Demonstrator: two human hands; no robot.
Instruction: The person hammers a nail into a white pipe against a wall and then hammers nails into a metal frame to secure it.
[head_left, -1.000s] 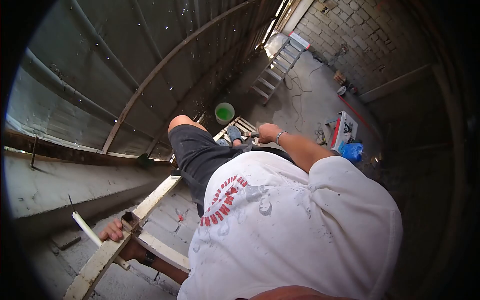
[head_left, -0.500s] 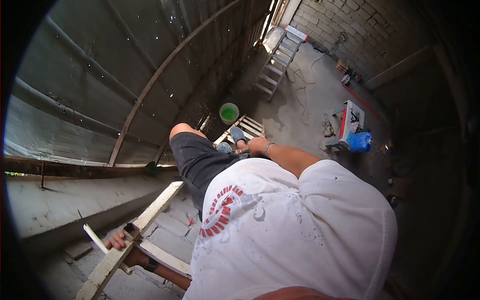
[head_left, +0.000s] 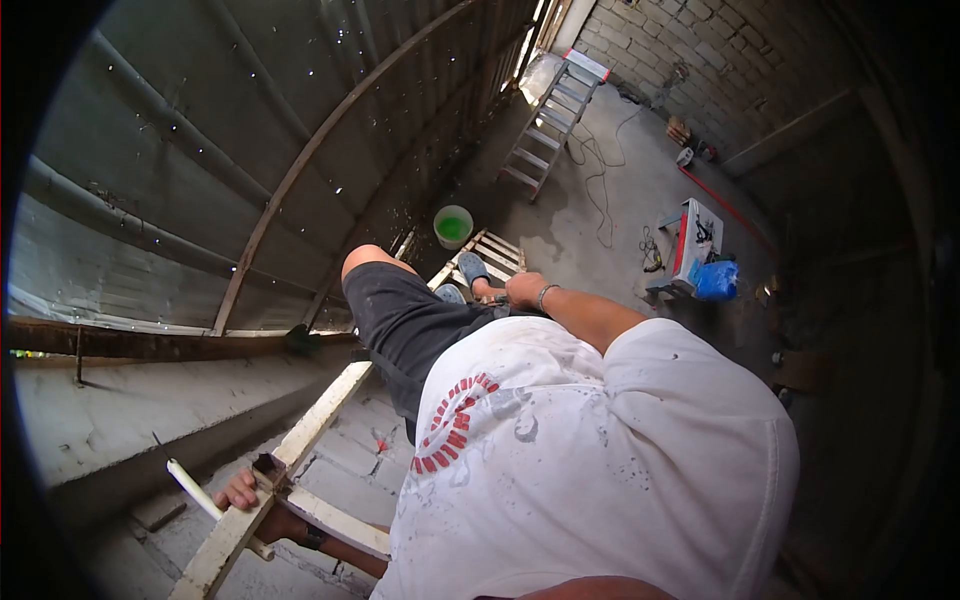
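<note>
At the lower left, my left hand (head_left: 238, 490) is wrapped round a pale, worn wooden ladder (head_left: 322, 412) where a rail and a rung join. Its fingers show over the rail, near a thin whitish stick (head_left: 192, 488) with a dark, thin tip. My right hand (head_left: 524, 290), with a bracelet at the wrist, is closed in front of my waist beside my dark shorts (head_left: 400, 318). What it holds, if anything, is too hidden to make out. My feet, in grey-blue clogs (head_left: 473, 267), are on the slatted part of the ladder.
A bucket with green inside (head_left: 453, 227) stands on the floor below, near a metal stepladder (head_left: 550, 130) and loose cable. Further right are a red and white bench (head_left: 692, 245) and a blue bag (head_left: 716, 281). Corrugated sheeting (head_left: 200, 130) rises at left; a block wall (head_left: 690, 50) stands behind.
The view has shifted slightly. The ladder and my left hand now appear a little further right, the floor objects a little further left. Both hands keep about the same pose.
</note>
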